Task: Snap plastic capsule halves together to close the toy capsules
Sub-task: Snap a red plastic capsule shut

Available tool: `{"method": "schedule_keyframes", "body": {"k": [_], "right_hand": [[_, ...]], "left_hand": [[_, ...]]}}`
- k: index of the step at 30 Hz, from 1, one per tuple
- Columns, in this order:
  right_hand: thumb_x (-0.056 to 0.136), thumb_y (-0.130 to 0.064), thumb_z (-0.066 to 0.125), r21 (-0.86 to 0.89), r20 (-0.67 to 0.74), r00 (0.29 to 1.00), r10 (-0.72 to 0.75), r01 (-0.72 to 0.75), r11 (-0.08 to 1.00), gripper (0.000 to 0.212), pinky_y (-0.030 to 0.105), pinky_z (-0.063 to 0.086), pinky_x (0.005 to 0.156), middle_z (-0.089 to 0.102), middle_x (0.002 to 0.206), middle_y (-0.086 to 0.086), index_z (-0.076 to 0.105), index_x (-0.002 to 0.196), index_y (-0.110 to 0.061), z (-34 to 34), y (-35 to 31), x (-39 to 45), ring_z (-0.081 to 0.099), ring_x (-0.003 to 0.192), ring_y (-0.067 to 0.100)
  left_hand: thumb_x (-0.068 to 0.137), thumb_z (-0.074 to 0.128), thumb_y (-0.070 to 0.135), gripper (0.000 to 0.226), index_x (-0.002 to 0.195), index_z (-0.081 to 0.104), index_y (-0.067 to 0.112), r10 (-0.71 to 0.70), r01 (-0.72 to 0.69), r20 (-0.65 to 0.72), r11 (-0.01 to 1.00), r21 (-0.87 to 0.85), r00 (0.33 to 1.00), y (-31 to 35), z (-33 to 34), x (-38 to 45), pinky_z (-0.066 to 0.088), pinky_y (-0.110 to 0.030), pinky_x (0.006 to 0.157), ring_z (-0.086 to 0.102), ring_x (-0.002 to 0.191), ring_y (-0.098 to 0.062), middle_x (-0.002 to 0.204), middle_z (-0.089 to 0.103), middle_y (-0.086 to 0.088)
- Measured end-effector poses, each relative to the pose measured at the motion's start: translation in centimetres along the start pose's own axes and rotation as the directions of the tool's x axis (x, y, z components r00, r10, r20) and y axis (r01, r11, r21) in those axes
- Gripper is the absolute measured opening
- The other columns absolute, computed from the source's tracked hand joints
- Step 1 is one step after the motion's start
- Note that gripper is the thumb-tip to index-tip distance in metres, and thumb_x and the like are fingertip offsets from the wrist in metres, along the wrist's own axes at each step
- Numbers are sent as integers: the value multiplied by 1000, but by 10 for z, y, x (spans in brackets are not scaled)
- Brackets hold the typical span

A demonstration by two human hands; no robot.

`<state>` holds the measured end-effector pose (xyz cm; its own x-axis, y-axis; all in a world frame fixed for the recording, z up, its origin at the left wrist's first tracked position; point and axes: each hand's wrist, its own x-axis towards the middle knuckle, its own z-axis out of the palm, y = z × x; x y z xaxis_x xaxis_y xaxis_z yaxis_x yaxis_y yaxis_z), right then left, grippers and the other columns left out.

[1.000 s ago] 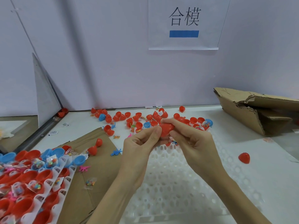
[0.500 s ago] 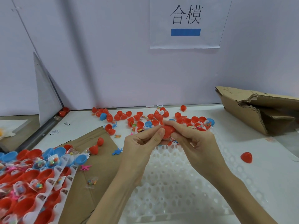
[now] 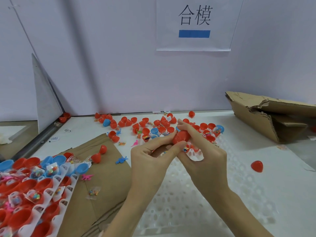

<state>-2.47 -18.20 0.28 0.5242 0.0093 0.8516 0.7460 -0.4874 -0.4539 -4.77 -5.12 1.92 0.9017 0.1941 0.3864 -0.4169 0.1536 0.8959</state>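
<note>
A red capsule (image 3: 181, 137) with its two halves joined sits between both hands above the white perforated tray (image 3: 196, 194). My left hand (image 3: 152, 159) pinches its left end with thumb and fingers. My right hand (image 3: 203, 151) wraps its fingers over the right end. Loose red and blue capsule halves (image 3: 145, 124) with small toy packets lie scattered behind the hands. A closed red capsule (image 3: 256, 166) lies alone on the right.
A tray of open red and blue halves with toy packets (image 3: 30, 189) fills the lower left. Flat cardboard (image 3: 102, 177) lies beside it, with small plastic dinosaurs on it. A torn cardboard box (image 3: 273, 117) stands at the back right. A wall closes the back.
The hands have stayed together on the red capsule and shifted slightly right; the capsule now shows more between the fingers, its seam visible.
</note>
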Motion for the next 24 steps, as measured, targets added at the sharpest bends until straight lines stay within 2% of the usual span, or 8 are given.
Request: {"method": "schedule_keyframes", "body": {"k": [7, 12, 16, 20, 24], "right_hand": [[81, -13, 83, 25, -56, 998, 24, -23, 999, 46, 25, 56, 95, 71, 122, -2, 69, 123, -2, 0, 1, -2, 68, 113, 5], [82, -13, 82, 44, -5, 1000, 25, -25, 999, 47, 19, 53, 97, 69, 124, -6, 68, 125, -3, -1, 2, -1, 66, 115, 1], [85, -13, 80, 55, 29, 999, 18, -20, 998, 46, 20, 53, 98, 69, 126, -4, 65, 129, -7, 0, 2, 0, 66, 115, 4], [84, -9, 80, 28, 36, 999, 6, -7, 1000, 47, 11, 48, 96, 67, 120, -10, 64, 128, -9, 1, 3, -1, 65, 111, 0], [83, -10, 79, 12, 47, 999, -6, 6, 1000, 50, 8, 46, 96, 65, 119, -11, 61, 129, -12, 1, 2, -1, 61, 111, -2]], "left_hand": [[70, 86, 33, 31, 102, 83, 33, -15, 13, -54, 1000, -27, 998, 2, 7, -4, 55, -12, 84, 76, 98, -6, 97, 81, 8], [76, 84, 27, 29, 104, 83, 24, -32, 31, -23, 999, -18, 999, 3, 4, -3, 55, -13, 85, 76, 100, -7, 99, 81, 5], [73, 85, 27, 28, 102, 83, 26, -74, 74, 7, 997, -30, 997, 4, 1, 0, 56, -13, 84, 76, 98, -7, 98, 81, 4], [72, 85, 26, 29, 101, 84, 22, -89, 89, 2, 995, -40, 996, 3, 1, 0, 55, -12, 83, 76, 97, -8, 97, 81, 2], [72, 84, 28, 31, 102, 84, 21, -94, 94, 2, 995, -32, 996, 1, 1, 0, 56, -12, 82, 76, 96, -7, 96, 81, 3]]}}
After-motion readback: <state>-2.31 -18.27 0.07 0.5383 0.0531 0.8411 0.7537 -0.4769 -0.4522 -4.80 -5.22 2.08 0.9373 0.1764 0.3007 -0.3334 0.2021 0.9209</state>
